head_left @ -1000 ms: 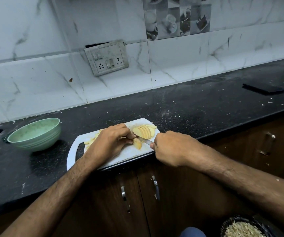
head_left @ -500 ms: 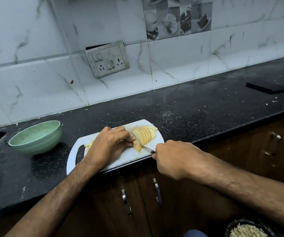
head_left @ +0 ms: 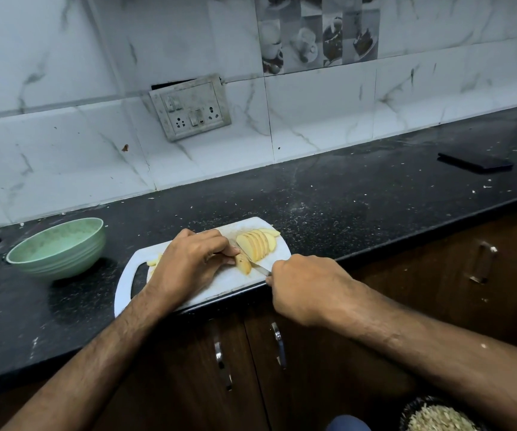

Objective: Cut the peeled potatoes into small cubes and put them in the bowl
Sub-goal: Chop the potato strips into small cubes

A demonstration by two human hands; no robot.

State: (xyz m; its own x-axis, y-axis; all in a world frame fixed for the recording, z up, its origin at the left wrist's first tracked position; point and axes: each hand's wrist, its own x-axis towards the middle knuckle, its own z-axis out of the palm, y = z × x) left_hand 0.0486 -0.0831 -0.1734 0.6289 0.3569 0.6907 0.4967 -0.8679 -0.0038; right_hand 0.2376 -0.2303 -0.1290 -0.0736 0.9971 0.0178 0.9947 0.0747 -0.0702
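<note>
- The black speckled stone table (head_left: 328, 194) carries everything, and the white plastic cutting board (head_left: 219, 284) lies at its near edge, right in front of me.
- The pale green ribbed bowl (head_left: 56, 247) stands to the left of the board, well apart from it, and I see no potato in it, so I judge the task is in its early part: slicing, not yet cubing.
- My left hand (head_left: 188, 262) lies curled over the remaining pale yellow peeled potato piece (head_left: 243, 262), its fingers pinning the piece to the board.
- My right hand (head_left: 300, 287) is closed round the handle of the small steel-bladed knife (head_left: 258, 267), whose blade runs between the held piece and the fan of cut potato slices (head_left: 258, 244) leaning just beyond it.
- A few more pale pieces (head_left: 154, 261) peek out at the left of my hand.
- Next, I think, the blade must go straight down close to my left fingertips, so they need to stay tucked back.
- After that the slices want stacking and cross-cutting before the carry to the bowl.
- A flat black phone-like slab (head_left: 476, 162) lies far to the right, out of the way.
- Crumbs dot the table; nothing blocks the path to the bowl.
</note>
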